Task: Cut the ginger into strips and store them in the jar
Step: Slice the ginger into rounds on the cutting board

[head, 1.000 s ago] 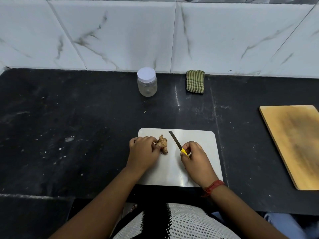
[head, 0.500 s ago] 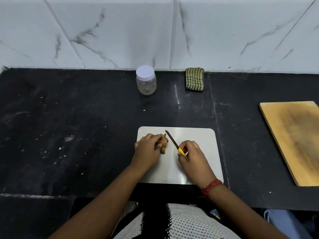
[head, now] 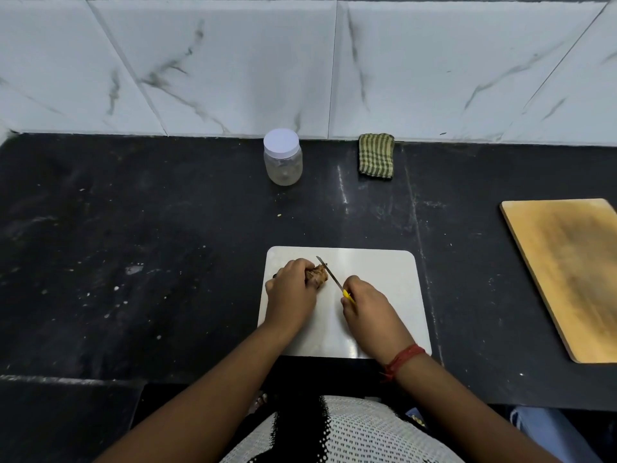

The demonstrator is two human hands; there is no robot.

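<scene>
While the left hand (head: 291, 292) curls its fingers over the ginger (head: 316, 276), pinning the root down on the white cutting board (head: 384, 295), the right hand (head: 369, 307) wraps tight around the yellow handle of the knife (head: 334, 279). That is a firm grip on both sides: left pinching the ginger, right clenched on the knife. From the handle the blade runs off toward 11 o'clock, its edge lying right against the exposed end of the ginger on the root's 3 o'clock side. Whether the edge has bitten in cannot be told from here. The ginger looks whole, a knobbly brown lump, half hidden under the left fingers, sitting in the board's far left part. The board lies on the black tabletop (head: 133, 245), close to the near edge. Up at 12 o'clock from the board, well apart from it, stands the jar (head: 283, 158), clear plastic, white lid on, upright, near the marble-tiled wall (head: 233, 61). At the jar's 3 o'clock, a folded green striped cloth (head: 376, 156) lies against the foot of the wall. Out at 3 o'clock from the white board, well apart, a wooden board (head: 567, 275) lies flat, partly cut off by the frame. A red thread (head: 402, 360) circles the right wrist
</scene>
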